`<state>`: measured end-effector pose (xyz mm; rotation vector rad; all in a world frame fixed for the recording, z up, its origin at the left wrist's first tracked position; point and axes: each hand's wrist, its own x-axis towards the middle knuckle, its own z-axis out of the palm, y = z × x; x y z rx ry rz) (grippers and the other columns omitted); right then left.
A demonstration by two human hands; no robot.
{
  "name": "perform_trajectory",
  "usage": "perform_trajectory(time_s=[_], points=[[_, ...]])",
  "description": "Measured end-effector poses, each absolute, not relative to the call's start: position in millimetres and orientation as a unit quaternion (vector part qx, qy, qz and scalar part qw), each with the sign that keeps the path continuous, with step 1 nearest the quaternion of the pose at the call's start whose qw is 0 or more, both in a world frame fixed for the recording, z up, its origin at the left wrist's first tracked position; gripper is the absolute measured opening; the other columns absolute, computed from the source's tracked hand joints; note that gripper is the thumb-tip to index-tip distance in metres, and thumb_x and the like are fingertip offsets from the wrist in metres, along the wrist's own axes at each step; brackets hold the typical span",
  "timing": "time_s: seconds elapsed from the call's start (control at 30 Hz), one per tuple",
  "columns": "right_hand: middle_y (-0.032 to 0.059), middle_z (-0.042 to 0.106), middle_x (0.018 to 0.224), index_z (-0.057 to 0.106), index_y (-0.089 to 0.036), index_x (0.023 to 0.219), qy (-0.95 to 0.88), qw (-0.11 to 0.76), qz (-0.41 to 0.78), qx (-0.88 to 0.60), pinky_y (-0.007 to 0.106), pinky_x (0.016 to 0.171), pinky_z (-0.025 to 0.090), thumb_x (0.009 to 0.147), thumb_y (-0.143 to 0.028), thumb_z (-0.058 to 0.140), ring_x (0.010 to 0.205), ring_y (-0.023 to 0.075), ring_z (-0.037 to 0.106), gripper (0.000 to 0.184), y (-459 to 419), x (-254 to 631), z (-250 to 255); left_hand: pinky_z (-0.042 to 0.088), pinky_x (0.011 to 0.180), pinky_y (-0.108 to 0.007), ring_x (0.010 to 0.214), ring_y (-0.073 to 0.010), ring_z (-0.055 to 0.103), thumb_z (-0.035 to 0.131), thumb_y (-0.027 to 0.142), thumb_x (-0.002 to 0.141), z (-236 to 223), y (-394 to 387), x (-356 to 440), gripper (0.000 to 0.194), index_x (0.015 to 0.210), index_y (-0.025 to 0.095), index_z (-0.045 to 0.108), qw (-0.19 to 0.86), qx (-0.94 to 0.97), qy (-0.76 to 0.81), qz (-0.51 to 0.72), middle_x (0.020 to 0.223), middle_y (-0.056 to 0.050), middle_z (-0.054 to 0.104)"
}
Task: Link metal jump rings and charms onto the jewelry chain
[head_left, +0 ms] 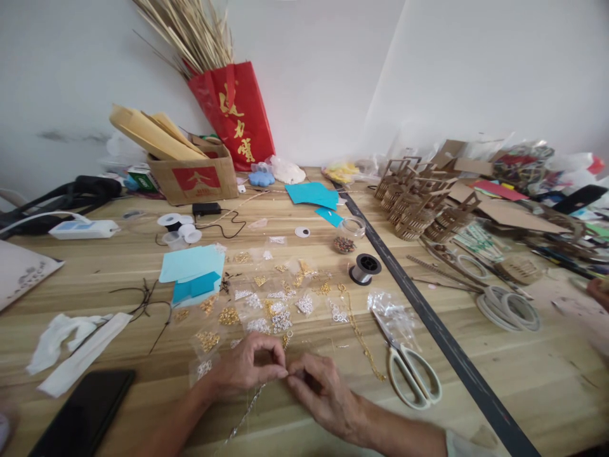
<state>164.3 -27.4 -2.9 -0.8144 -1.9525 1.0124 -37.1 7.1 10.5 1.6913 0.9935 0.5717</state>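
Observation:
My left hand [247, 367] and my right hand [320, 388] meet fingertip to fingertip low over the wooden table [523, 374]. Both are closed in a pinch on something tiny that I cannot make out. A thin beaded strand [245, 416] trails down and to the left from under my left hand. Just beyond my hands lie several small clear bags of gold and silver beads [266, 311]. A gold chain [361, 339] runs along the table to the right of my hands, next to white-handled scissors [412, 371].
A dark phone [83, 412] lies at the front left beside white tissue [57, 339]. Blue paper [193, 270], a wire spool [364, 268], a bead jar [344, 244], a cardboard box [193, 174] and a red bag [235, 114] sit farther back. Cardboard models [419, 203] crowd the right, where another person's hand [600, 293] shows.

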Motion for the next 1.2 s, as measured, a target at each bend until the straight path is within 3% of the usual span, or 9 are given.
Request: perform_trajectory(time_s=[0.17,0.3,0.5,0.83,1.2], points=[[-0.0008,0.057,0.07,0.059,-0.018,0.087,-0.765,0.403,0.388,-0.319,0.021,0.06,0.042,0.095,-0.017,0.048,0.063,0.0117,0.051,0.013,-21,172,11,0.039,0.061,-0.023,0.064,-0.0136,0.051,0.062,0.039,0.081,5,11,-37,0.027,0.067,0.016,0.06,0.562,0.68,0.381,0.276,0.065,0.0,0.058],[0.0057,0.062,0.087,0.062,-0.019,0.092,-0.764,0.43,0.356,-0.323,0.025,0.064,0.045,0.095,-0.017,0.049,0.077,0.0159,0.057,0.013,-10,183,28,0.041,0.063,-0.024,0.063,-0.0134,0.054,0.06,0.044,0.083,2,15,-36,0.033,0.067,0.015,0.059,0.578,0.664,0.373,0.292,0.065,-0.001,0.059],[0.0027,0.058,0.075,0.059,-0.02,0.083,-0.734,0.489,0.31,-0.354,0.025,0.057,0.042,0.093,-0.017,0.052,0.069,0.0153,0.054,0.013,6,201,43,0.043,0.063,-0.025,0.063,-0.0138,0.056,0.064,0.045,0.081,0,16,-34,0.033,0.069,0.014,0.06,0.602,0.632,0.382,0.305,0.065,-0.002,0.062],[-0.002,0.054,0.067,0.062,-0.02,0.083,-0.64,0.522,0.331,-0.458,0.021,0.049,0.037,0.091,-0.027,0.06,0.055,0.0098,0.046,0.01,18,217,37,0.043,0.062,-0.024,0.062,-0.0129,0.055,0.064,0.039,0.08,-7,17,-33,0.028,0.067,0.014,0.059,0.591,0.635,0.393,0.305,0.064,-0.001,0.062],[-0.0012,0.053,0.069,0.061,-0.02,0.083,-0.642,0.525,0.328,-0.453,0.022,0.05,0.037,0.091,-0.027,0.058,0.056,0.0104,0.045,0.011,19,217,37,0.043,0.064,-0.025,0.064,-0.0135,0.056,0.063,0.039,0.081,-6,16,-33,0.028,0.066,0.015,0.059,0.587,0.638,0.397,0.301,0.065,-0.001,0.062]])
